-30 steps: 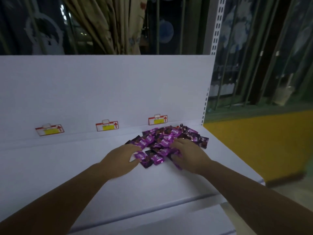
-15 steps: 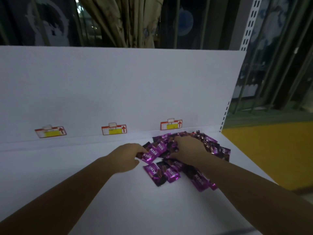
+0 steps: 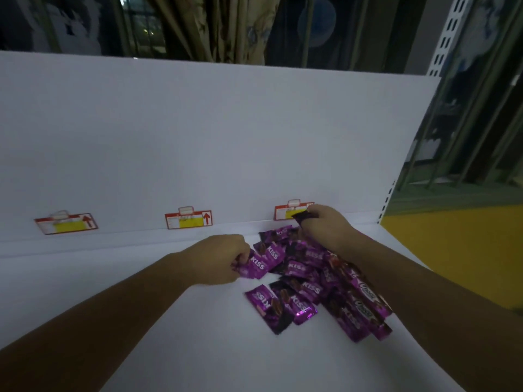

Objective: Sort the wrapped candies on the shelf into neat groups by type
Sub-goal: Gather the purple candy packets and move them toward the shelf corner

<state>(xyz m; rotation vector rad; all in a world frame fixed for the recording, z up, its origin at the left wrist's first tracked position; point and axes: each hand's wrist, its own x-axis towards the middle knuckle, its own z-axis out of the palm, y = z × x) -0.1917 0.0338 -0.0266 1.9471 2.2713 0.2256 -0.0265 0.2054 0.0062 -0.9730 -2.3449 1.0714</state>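
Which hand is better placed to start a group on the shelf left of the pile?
Left, probably. The left hand pinches a KISS candy at the left of the pile, beside bare shelf. The right hand holds a dark candy at the back, beyond the pile.

The one flat white shelf (image 3: 169,321) bears three red-bordered paper price tags (image 3: 188,219) along its back edge and, at its right end, well over a dozen shiny purple foil-wrapped candies (image 3: 300,278), too overlapped to count exactly, one pinched in each of the left hand (image 3: 218,258) and the right hand (image 3: 325,227).

Right hand (image 3: 325,229) now higher, with candy (image 3: 299,217)
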